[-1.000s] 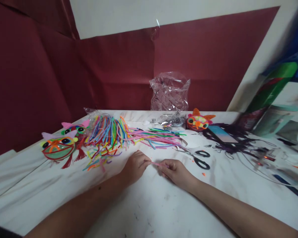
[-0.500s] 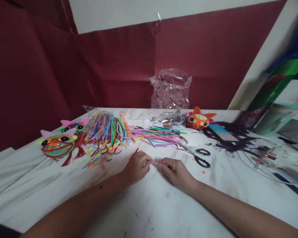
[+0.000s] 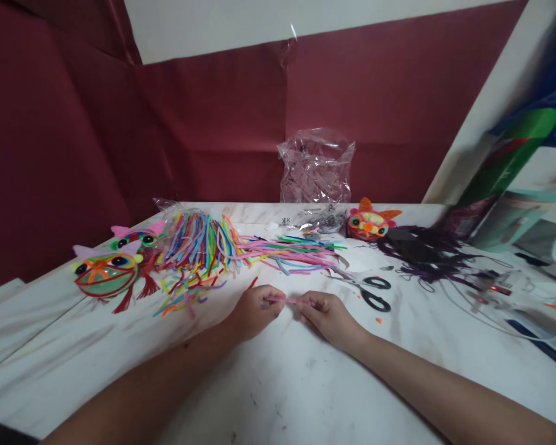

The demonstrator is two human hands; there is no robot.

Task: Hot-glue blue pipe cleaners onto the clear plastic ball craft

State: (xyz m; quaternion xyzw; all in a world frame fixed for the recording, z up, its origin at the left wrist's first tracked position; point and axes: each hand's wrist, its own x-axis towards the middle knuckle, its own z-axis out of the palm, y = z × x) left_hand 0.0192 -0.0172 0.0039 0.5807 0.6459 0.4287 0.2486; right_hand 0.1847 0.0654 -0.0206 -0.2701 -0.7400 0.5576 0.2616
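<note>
Maroon paper sheeting (image 3: 213, 123) lines the wall behind a white, grey-veined marbled counter (image 3: 328, 395), and the light over it is soft. From where I stand, both hands meet near the middle, just above that surface. A short, thin, fuzzy pink strip (image 3: 291, 301) spans the small gap between them; the left hand (image 3: 259, 311) has its fingers closed around one end, the right hand (image 3: 327, 316) pinches the other, fingertips drawn together. I can't tell whether it is one strand or two laid together.

For good work here, I'd say a light pinch close to the middle serves best: fuzzy stems like this probably bend at the weakest spot, and a grip too far out would let the piece bow. Small, even turns of the fingertips should be kinder to the fuzz than a hard pull.

Black-handled metal scissors (image 3: 375, 290) lie beyond the right hand, apart from it. A short red stem (image 3: 252, 282) shows just beside the left hand, near the scattered multicoloured fuzzy offcuts (image 3: 189, 293).
</note>
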